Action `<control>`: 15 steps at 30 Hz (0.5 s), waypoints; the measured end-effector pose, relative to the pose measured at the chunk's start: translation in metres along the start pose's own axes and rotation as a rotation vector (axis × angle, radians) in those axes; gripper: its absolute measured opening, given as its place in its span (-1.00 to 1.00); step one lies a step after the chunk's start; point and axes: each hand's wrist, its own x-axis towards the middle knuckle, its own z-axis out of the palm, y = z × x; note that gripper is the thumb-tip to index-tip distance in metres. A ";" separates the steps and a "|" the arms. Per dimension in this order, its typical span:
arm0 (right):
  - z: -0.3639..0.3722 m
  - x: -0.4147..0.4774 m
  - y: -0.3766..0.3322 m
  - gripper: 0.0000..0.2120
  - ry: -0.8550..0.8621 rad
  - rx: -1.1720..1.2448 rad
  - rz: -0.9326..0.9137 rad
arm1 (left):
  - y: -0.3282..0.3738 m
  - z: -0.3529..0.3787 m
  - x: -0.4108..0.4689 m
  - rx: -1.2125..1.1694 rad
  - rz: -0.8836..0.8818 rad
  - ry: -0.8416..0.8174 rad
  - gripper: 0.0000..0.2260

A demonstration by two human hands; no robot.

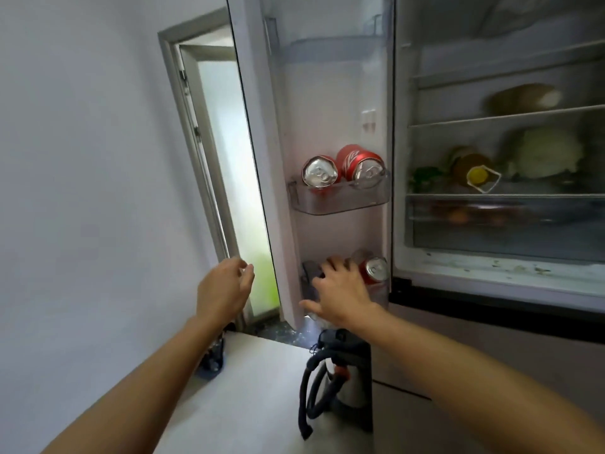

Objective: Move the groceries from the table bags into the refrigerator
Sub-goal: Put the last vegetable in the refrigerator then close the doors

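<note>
White wall (82,158) flanks the open refrigerator (458,267), in whose lower door bin (379,294) the right hand (340,290) spreads its fingers over something hidden, grip unclear, an upright red can (375,271) just right of them, while the empty, loosely curled left hand (222,286) hovers left of that bin.

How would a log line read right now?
fridge door open | right hand reaching into bottom door shelf beside red can | left hand open, near door edge
</note>
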 end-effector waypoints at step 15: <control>0.005 -0.097 0.053 -0.69 0.243 0.008 0.179 | 0.051 0.034 0.014 -0.561 0.265 -0.011 -0.39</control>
